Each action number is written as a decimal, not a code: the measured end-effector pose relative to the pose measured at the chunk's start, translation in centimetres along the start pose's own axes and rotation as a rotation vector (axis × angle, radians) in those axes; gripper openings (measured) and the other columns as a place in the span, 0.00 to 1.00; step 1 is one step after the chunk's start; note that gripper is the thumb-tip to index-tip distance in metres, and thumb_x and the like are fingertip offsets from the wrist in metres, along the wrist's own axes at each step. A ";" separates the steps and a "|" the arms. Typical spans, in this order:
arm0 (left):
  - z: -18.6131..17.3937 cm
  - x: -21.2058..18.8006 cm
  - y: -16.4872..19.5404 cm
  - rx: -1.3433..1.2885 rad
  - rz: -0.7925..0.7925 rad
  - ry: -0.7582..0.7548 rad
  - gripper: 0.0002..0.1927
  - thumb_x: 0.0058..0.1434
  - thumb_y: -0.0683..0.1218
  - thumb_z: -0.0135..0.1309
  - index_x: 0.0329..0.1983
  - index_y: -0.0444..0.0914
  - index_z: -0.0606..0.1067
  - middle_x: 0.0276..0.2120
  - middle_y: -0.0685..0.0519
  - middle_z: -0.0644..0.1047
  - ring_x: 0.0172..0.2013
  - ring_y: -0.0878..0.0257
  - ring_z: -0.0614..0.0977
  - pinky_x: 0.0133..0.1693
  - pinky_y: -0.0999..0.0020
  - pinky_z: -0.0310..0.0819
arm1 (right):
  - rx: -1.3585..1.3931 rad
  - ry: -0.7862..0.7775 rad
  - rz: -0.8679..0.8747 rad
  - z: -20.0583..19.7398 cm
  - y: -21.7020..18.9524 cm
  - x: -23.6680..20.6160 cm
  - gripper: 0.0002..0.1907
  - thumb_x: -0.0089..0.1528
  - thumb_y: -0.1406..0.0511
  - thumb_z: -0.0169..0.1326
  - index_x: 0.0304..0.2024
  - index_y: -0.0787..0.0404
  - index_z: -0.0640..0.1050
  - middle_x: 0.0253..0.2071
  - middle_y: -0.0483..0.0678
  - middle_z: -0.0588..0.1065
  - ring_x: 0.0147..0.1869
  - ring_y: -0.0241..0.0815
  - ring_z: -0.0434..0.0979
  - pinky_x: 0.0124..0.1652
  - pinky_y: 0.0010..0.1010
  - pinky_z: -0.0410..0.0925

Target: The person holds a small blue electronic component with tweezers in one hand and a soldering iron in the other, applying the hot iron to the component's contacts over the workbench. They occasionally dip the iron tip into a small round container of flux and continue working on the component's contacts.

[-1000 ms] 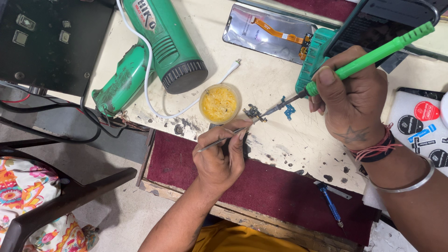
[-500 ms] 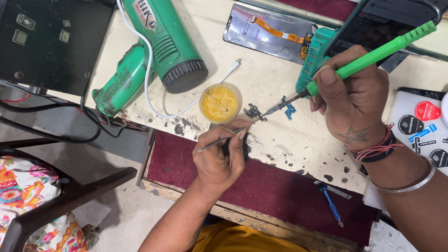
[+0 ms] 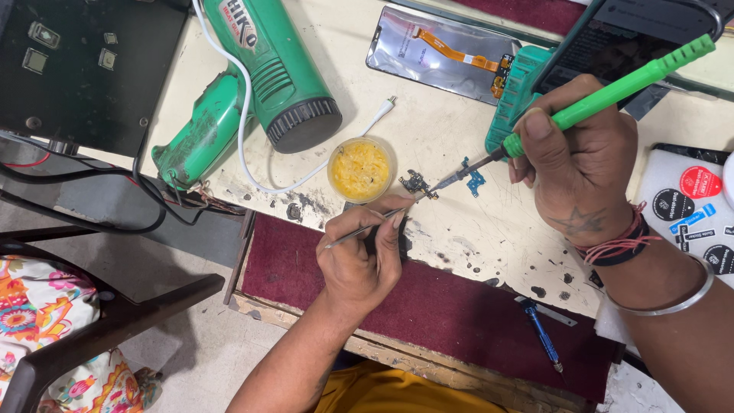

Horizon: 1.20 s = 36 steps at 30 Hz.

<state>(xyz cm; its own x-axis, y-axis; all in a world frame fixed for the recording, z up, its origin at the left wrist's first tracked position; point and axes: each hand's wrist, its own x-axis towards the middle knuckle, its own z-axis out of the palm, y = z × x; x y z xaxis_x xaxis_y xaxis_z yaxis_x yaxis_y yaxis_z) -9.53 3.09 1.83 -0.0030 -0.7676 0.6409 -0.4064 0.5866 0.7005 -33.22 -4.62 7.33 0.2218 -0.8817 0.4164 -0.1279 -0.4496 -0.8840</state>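
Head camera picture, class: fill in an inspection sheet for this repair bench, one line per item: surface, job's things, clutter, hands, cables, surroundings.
Surface: cream bench top, stained with dark burn spots; maroon mat along the front edge.
Job's things: small circuit part beside the yellow paste tub; green soldering iron tip at the part.
Clutter: green heat gun, phone screen, blue screwdriver.
Hands: left hand holds tweezers; right hand holds the iron.
Cables: white cable, black cables.
Surroundings: wooden chair, floral cloth.
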 end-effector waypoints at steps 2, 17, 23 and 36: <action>0.0 0.0 0.0 -0.015 -0.005 0.000 0.13 0.73 0.36 0.50 0.48 0.36 0.58 0.41 0.39 0.83 0.34 0.66 0.87 0.30 0.78 0.80 | -0.004 0.003 0.002 0.0 0.0 0.0 0.18 0.80 0.57 0.50 0.42 0.64 0.69 0.25 0.46 0.72 0.22 0.29 0.72 0.24 0.19 0.69; -0.1 0.3 0.3 0.004 0.002 0.002 0.13 0.73 0.36 0.50 0.48 0.36 0.57 0.41 0.39 0.83 0.40 0.60 0.89 0.35 0.75 0.84 | 0.010 0.002 -0.001 0.0 -0.1 0.1 0.18 0.80 0.57 0.50 0.42 0.64 0.68 0.25 0.46 0.72 0.22 0.29 0.71 0.23 0.19 0.68; -0.1 0.3 0.3 0.002 0.004 0.003 0.13 0.73 0.35 0.50 0.49 0.36 0.57 0.41 0.39 0.82 0.43 0.58 0.89 0.37 0.74 0.85 | -0.014 -0.001 -0.011 0.1 -0.1 0.1 0.18 0.80 0.57 0.50 0.42 0.64 0.68 0.25 0.45 0.72 0.22 0.28 0.72 0.23 0.19 0.68; -0.1 0.2 0.3 0.011 0.002 0.010 0.14 0.73 0.35 0.51 0.48 0.36 0.57 0.42 0.40 0.83 0.40 0.61 0.88 0.35 0.76 0.84 | 0.015 0.002 -0.012 0.1 0.1 0.1 0.17 0.80 0.57 0.50 0.42 0.63 0.69 0.25 0.45 0.72 0.22 0.28 0.71 0.23 0.18 0.68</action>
<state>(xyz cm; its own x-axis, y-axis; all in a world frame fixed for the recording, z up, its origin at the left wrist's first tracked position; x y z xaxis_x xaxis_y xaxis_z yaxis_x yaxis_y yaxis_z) -9.56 3.15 2.25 0.0052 -0.7636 0.6457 -0.4162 0.5855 0.6957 -33.11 -4.72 7.26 0.2212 -0.8765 0.4276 -0.1111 -0.4582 -0.8819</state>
